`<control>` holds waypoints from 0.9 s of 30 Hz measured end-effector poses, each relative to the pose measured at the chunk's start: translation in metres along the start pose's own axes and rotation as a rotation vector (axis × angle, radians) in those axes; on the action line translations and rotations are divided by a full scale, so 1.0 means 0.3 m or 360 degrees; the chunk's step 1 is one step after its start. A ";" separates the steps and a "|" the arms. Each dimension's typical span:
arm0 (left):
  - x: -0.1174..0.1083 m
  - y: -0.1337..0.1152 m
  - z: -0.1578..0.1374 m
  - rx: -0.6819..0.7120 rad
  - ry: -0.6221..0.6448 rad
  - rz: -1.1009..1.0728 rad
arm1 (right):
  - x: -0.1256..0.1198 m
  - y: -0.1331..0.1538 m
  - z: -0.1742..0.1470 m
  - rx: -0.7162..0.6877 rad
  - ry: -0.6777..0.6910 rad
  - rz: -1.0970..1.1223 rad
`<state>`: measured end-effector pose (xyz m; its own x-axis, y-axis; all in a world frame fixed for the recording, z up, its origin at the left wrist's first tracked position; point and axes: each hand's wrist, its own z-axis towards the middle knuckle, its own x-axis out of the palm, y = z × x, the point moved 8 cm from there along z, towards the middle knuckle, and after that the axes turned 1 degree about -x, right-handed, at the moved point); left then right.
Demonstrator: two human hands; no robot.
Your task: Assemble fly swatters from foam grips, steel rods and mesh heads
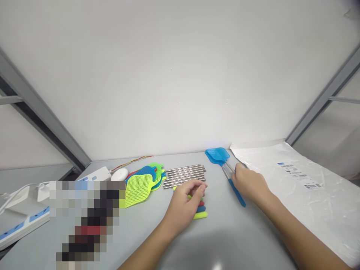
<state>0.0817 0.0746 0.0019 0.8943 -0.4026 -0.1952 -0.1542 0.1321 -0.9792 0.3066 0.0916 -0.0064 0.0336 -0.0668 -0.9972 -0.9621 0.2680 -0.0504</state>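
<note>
My right hand (249,183) is closed around a blue fly swatter, whose handle is hidden in my fingers. Its mesh head (221,153) overlaps the head of another blue fly swatter, which lies on the table with its blue handle (236,193) beside my hand. My left hand (185,204) is loosely curled, thumb near the fingertips, and I see nothing in it. Under and beside it lie several coloured handles, among them a yellow-green handle (200,215) and a blue handle (201,209). Just beyond lie several metal rods (184,176) in a row.
Loose swatter heads, such as a yellow-green head (138,189), overlap on the grey table (225,232) at left. Nearby are a round white object (120,174) and white power strips (30,221). A white plastic mailer (298,187) lies at right. A white wall stands behind.
</note>
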 end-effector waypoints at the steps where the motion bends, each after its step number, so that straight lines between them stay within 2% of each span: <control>1: 0.002 -0.005 -0.001 0.0050 0.0009 0.0087 | 0.009 0.004 0.003 -0.0009 0.0009 0.0003; 4: 0.021 -0.033 -0.011 0.0279 0.0066 0.0487 | 0.035 0.015 0.012 -0.0024 0.0028 0.0012; 9: 0.101 -0.064 -0.049 0.0715 0.0279 0.1131 | 0.056 0.039 0.013 -0.0096 0.0015 0.0018; 14: 0.131 -0.057 -0.059 0.0799 0.0344 0.1300 | 0.060 0.053 0.005 -0.0146 0.0003 0.0012; 19: 0.085 -0.069 -0.046 0.0825 0.0244 0.1389 | 0.056 0.051 0.004 -0.0147 -0.0016 0.0008; 25: -0.025 -0.083 -0.014 0.0860 0.0050 0.1563 | 0.028 0.046 -0.008 -0.0154 -0.0016 -0.0020; 27: -0.064 -0.083 -0.003 0.0805 -0.0024 0.1620 | 0.004 0.059 -0.015 -0.0186 -0.0136 -0.0031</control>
<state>0.0680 0.0783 0.0299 0.4558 0.1113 -0.8831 -0.6280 0.7434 -0.2304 0.2883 0.0919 -0.0081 0.0709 0.0121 -0.9974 -0.9858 0.1535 -0.0682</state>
